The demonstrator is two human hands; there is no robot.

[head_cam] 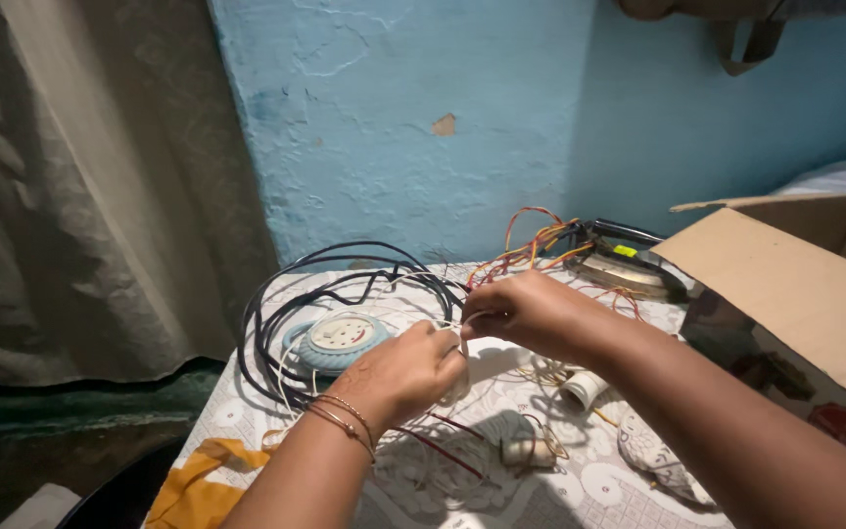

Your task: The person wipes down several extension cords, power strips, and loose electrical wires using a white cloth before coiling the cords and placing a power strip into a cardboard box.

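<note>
At the near edge of the counter (580,490), which wears a white lace-patterned cloth, an orange rag (193,480) hangs over the near left corner. A tangle of thin white and red wires (443,460) lies just beyond, with a small cream cylinder (528,452) and a white tube end (583,389) among them. Above these the two hands meet over the middle of the counter. The left hand (405,370), bangles on its wrist, is curled closed around a thin white wire (463,345); the right hand (531,312) pinches the same wire between thumb and fingertips, the two hands almost touching. Just left of them sits a round pale-blue and white device (338,341), ringed by loops of dark cable (276,323). Toward the far edge lies a bunch of orange and red wires (531,245) beside an old iron (629,263). An open cardboard box (785,284) stands at the right edge, against the blue wall (423,118).
</note>
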